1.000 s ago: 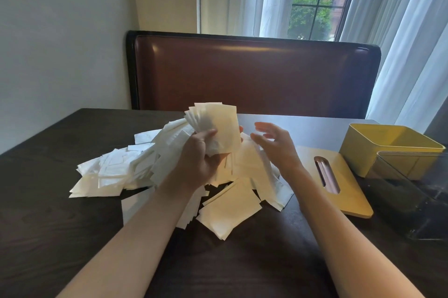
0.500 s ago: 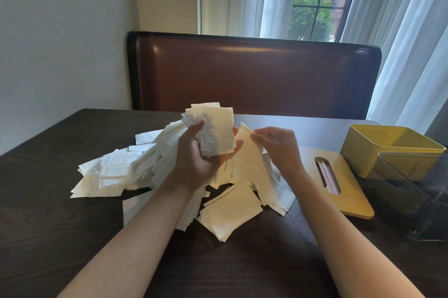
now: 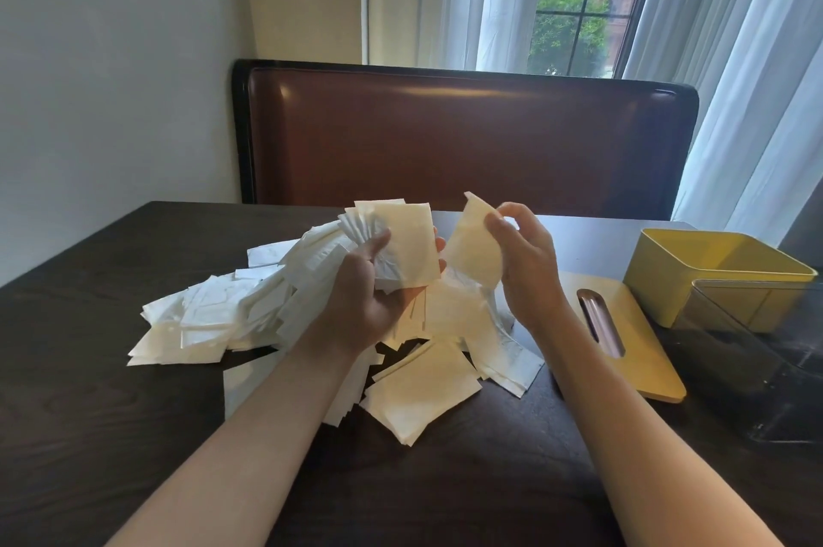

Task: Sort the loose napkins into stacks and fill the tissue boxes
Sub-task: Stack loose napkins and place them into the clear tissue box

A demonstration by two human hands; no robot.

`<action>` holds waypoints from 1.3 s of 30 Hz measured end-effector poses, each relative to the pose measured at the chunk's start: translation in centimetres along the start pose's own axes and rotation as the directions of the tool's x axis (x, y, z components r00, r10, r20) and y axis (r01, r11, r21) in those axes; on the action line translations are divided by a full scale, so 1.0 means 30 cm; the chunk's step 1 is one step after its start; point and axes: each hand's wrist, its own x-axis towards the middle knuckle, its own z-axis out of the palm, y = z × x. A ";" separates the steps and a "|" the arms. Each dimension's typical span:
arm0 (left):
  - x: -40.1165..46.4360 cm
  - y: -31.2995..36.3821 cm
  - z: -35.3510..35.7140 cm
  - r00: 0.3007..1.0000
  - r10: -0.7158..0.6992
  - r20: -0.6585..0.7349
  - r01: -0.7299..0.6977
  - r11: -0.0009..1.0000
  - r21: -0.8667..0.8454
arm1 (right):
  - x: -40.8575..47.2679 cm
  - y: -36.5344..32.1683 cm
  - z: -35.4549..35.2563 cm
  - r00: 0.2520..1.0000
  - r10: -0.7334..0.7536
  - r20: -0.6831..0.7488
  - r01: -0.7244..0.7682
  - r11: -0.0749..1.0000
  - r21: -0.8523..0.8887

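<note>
White paper napkins made up everything in play. The left hand [image 3: 372, 292] gripped a fanned stack of napkins [image 3: 401, 246], thumb curled across the front and fingertips showing past its right edge, raised above the loose heap [image 3: 249, 315] on the dark wooden table [image 3: 89, 435]. The right hand [image 3: 527, 266] pinched 1 single napkin [image 3: 474, 254] by its upper edge between thumb and curled fingers, so that it hung tilted in the air just beside the stack without touching it.

That napkin was the change. 1 second before, the right hand had been open and empty, fingers spread above the heap; half a second before, it had closed on a sheet lying against the pile; now the sheet was clear of the heap and up level with the stack. The left hand's hold had hardly altered.

My reading was that 1 more napkin was about to join the stack, so sorting was moving sheet by sheet, with most of the heap unsorted. The yellow tissue box [image 3: 717, 275] stood open with no napkins visible inside, its slotted lid [image 3: 632, 350] lay flat beside it, and a clear container [image 3: 766, 364] sat in front. Filling had not begun.
</note>
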 end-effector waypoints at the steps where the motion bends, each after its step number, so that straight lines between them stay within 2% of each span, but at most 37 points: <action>1: -0.002 0.007 0.007 0.999 0.030 -0.021 -0.029 0.998 0.053 | -0.004 -0.011 -0.001 0.997 0.027 0.072 -0.034 0.994 0.100; 4: 0.009 0.005 -0.022 0.991 0.114 0.073 -0.127 0.970 0.206 | -0.010 -0.033 0.003 0.970 0.041 0.239 -0.107 0.956 0.272; 5: 0.026 0.013 -0.034 0.992 0.038 0.124 -0.060 0.983 0.175 | -0.010 -0.035 0.008 0.966 0.030 0.258 -0.100 0.960 0.260; 6: 0.044 0.015 -0.062 0.985 0.017 0.171 -0.049 0.982 0.185 | -0.013 -0.037 0.016 0.968 0.017 0.250 -0.070 0.976 0.206; 7: 0.035 -0.004 -0.072 0.974 0.069 0.218 -0.126 0.957 0.262 | -0.018 -0.036 0.027 0.976 0.002 0.220 -0.029 0.993 0.117; 9: 0.032 -0.013 -0.072 0.953 0.010 0.303 -0.056 0.988 0.144 | -0.027 -0.031 0.048 0.990 -0.019 0.136 0.024 0.999 -0.033; 10: 0.015 -0.034 -0.043 0.968 0.101 0.230 -0.148 0.968 0.200 | -0.029 -0.026 0.055 0.994 -0.018 0.103 0.024 0.998 -0.055; 11: 0.020 -0.041 -0.034 0.988 0.056 0.145 -0.087 0.972 0.219 | -0.028 -0.022 0.059 0.996 -0.015 0.083 0.020 0.998 -0.059; 14: 0.001 -0.048 0.003 0.978 0.019 0.206 -0.096 0.924 0.371 | -0.027 -0.024 0.060 0.996 -0.015 0.085 0.024 0.994 -0.107; 17: -0.008 -0.035 0.014 0.976 -0.021 0.218 -0.055 0.939 0.338 | -0.026 -0.025 0.060 0.994 0.018 0.105 -0.003 0.990 -0.140; 21: 0.001 -0.034 0.004 0.991 -0.008 0.137 -0.048 0.917 0.397 | -0.018 -0.017 0.038 0.999 0.033 -0.016 -0.035 0.994 -0.106; 23: 0.006 -0.025 -0.001 0.982 -0.080 0.171 0.016 0.938 0.347 | -0.017 -0.021 0.032 0.999 0.023 -0.046 -0.027 0.995 -0.095; 26: 0.004 -0.024 -0.004 0.957 -0.144 0.251 0.049 0.936 0.350 | -0.024 -0.034 0.036 1.000 0.025 0.019 -0.023 0.996 -0.091; 29: 0.005 -0.020 -0.007 0.949 -0.134 0.285 0.019 0.927 0.373 | -0.028 -0.034 0.041 0.996 0.043 0.081 -0.037 0.996 -0.081; 31: 0.007 -0.003 -0.008 0.976 -0.063 0.211 -0.014 0.937 0.348 | -0.019 -0.022 0.035 0.999 0.035 0.002 -0.034 0.994 -0.104; 34: 0.023 0.024 -0.016 0.997 0.068 -0.024 -0.059 0.958 0.281 | 0.003 0.008 0.007 0.995 0.011 -0.100 -0.036 0.965 -0.259; 36: 0.026 0.036 -0.018 0.986 0.116 -0.117 -0.083 0.965 0.250 | 0.011 0.028 -0.004 0.998 0.037 -0.053 -0.056 0.913 -0.404; 39: 0.008 0.040 0.001 0.977 0.123 -0.172 -0.083 0.972 0.222 | 0.003 0.041 0.001 0.976 0.204 0.081 -0.145 0.877 -0.459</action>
